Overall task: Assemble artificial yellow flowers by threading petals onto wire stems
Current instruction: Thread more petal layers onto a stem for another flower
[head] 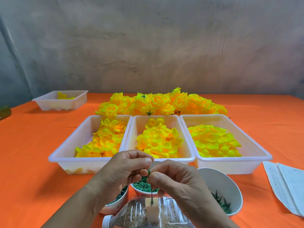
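Fingers [158, 176] pinch thin dark-green wire stem [151, 192], upright.

Bench [29, 153]: plain orange. Trays [69, 145]: translucent white. Petals [158, 142]: bright yellow, orange-tinged. Flowers [179, 102]: same yellow; star calyxes [149, 113] dark green. Ring [149, 172], stem [151, 191]: green. Wall [148, 46]: mottled grey. Papers [286, 185]: white, fine print.

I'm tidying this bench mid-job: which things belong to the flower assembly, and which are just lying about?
In use: left hand pinching a green ring; right hand pinching the wire stem; sand bottle holding it; petal trays; cups of green parts; finished flowers.
Lying about: papers; far small tray; green object at left edge.
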Available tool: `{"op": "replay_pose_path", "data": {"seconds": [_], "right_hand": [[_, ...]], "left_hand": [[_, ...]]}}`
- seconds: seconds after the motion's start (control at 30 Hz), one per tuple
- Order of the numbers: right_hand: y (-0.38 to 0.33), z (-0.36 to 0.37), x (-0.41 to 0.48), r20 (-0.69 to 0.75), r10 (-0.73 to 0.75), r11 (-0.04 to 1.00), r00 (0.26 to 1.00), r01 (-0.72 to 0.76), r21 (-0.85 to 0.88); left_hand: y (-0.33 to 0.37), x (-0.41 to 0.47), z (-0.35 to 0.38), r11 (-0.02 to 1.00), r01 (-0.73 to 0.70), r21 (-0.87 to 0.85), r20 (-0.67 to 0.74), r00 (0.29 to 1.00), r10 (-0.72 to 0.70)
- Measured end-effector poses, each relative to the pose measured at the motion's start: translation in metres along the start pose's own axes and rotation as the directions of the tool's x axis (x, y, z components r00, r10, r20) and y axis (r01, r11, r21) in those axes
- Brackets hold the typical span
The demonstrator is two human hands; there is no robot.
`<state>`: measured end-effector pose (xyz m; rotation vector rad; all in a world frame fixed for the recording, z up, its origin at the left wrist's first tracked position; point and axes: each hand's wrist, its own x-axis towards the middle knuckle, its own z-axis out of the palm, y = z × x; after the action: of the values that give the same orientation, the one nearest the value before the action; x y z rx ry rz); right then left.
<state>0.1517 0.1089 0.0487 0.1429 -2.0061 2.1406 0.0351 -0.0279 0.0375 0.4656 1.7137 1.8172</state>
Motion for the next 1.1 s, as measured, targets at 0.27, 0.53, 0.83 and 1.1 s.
{"op": "replay_pose_path", "data": {"seconds": [0.27,0.53,0.83,1.1], "right_hand": [[0.002,0.002,-0.001,-0.027,-0.070,0.997,0.997,0.071,0.040],[0.006,0.001,0.000,-0.016,-0.090,0.996,0.996,0.090,0.015],[0.020,-0.004,0.000,0.002,-0.116,0.991,0.993,0.115,-0.067],[0.037,-0.015,-0.005,0.065,-0.239,0.855,0.969,0.242,-0.460]], "left_hand": [[-0.006,0.004,0.001,1.000,0.008,0.006,-0.005,1.000,-0.008],[-0.012,0.008,0.000,1.000,-0.006,0.018,-0.010,1.000,0.006],[-0.023,0.015,0.005,0.991,-0.065,0.115,-0.090,0.993,0.076],[-0.032,0.023,0.006,0.940,-0.177,0.291,-0.161,0.960,0.230]]}}
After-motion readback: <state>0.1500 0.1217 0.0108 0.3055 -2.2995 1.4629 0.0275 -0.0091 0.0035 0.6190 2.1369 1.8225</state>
